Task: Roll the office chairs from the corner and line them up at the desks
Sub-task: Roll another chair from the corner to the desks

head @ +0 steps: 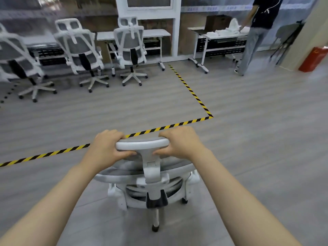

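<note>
you see a white-framed, grey mesh office chair (149, 176) upright on the floor, its back toward you. three matching chairs (130, 48) stand in a row at the white counters (154, 33) ahead.

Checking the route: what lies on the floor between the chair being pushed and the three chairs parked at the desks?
In the head view, the black-and-yellow floor tape crosses just ahead of the pushed chair; beyond it only bare grey floor up to the parked chairs.

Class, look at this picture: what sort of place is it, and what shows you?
Probably an office or workroom: white desks along the wall, wheeled office chairs lined up there, striped floor tape.
</note>
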### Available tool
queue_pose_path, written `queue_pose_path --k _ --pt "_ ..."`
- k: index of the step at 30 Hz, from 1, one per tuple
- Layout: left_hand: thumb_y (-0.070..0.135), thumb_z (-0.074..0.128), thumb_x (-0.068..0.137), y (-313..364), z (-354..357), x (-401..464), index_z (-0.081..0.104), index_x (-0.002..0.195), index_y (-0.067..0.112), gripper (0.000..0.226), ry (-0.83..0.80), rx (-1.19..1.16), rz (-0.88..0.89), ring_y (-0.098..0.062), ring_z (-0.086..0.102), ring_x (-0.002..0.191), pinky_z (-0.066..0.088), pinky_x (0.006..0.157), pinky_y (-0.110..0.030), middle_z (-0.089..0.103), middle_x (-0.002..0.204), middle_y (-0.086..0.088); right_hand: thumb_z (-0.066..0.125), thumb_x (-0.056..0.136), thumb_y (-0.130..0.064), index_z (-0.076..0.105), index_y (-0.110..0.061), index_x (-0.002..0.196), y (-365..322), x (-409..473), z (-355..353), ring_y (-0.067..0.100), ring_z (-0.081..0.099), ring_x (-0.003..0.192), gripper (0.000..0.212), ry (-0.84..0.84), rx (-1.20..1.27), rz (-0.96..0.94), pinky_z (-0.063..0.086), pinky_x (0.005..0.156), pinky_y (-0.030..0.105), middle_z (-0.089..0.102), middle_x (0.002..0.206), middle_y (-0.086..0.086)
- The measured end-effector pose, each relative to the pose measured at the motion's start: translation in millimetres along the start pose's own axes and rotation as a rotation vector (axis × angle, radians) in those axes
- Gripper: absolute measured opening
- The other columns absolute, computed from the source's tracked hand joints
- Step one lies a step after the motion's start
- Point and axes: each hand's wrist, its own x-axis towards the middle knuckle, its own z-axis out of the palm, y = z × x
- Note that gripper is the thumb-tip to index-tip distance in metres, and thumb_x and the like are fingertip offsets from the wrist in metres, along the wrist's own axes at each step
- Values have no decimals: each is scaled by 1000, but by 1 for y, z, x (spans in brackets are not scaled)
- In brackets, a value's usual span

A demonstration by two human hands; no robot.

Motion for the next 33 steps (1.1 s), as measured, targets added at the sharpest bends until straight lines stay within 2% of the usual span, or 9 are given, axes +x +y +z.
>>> queue_pose_path --k 3,7,11,16,19,24,29,33 --pt "75 58 56 -6 10 41 43 65 37 42 4 -34 -22 -12 43 64 30 55 -32 48 64 13 45 67 -87 58 -27 87 33 33 7 19 57 66 65 36 -9 -33 42 54 31 62 70 -6" --pt "74 62 57 -27 30 98 47 66 32 45 42 -55 -27 -11 44 65 34 56 -32 48 65 13 52 68 -83 59 -22 78 76 83 18 24 56 61 63 131 -16 -79 26 49 29 58 62 -3" --pt "71 66 56 -55 50 167 48 66 31 45 91 -92 -28 -7 44 65 33 56 -28 47 65 13 50 68 -84 57 -22 75 120 145 31 21 55 58 62 176 -4 -98 27 47 28 58 60 -4" --pt "71 67 59 -89 76 264 47 68 35 42 81 -99 13 -1 41 64 30 56 -27 43 66 19 43 64 -88 50 -23 64 183 220 46 13 40 46 65 224 -1 -46 7 43 21 49 50 -7" --pt "74 66 60 -108 95 328 55 71 30 47 80 -81 22 -8 44 65 36 58 -31 46 68 17 43 66 -88 52 -25 66 229 272 53 12 47 47 64 207 -16 -41 8 42 21 50 51 -8" --pt "71 66 60 -135 124 447 50 68 27 48 82 -62 16 -13 42 65 35 60 -33 44 67 14 39 67 -89 52 -26 71 313 365 66 15 54 55 64 207 -16 -60 16 43 25 56 58 -7" --pt "73 64 61 -169 153 567 52 70 24 51 85 -82 3 -15 44 68 35 62 -34 46 68 11 36 68 -88 50 -25 69 391 463 76 16 55 56 64 204 -13 -69 31 44 29 53 57 -6" --pt "71 64 61 -201 178 663 48 69 26 48 113 -88 24 -15 43 67 31 62 -32 43 68 13 37 66 -86 42 -27 65 456 545 93 17 51 52 59 243 13 -82 30 44 27 47 53 -8"
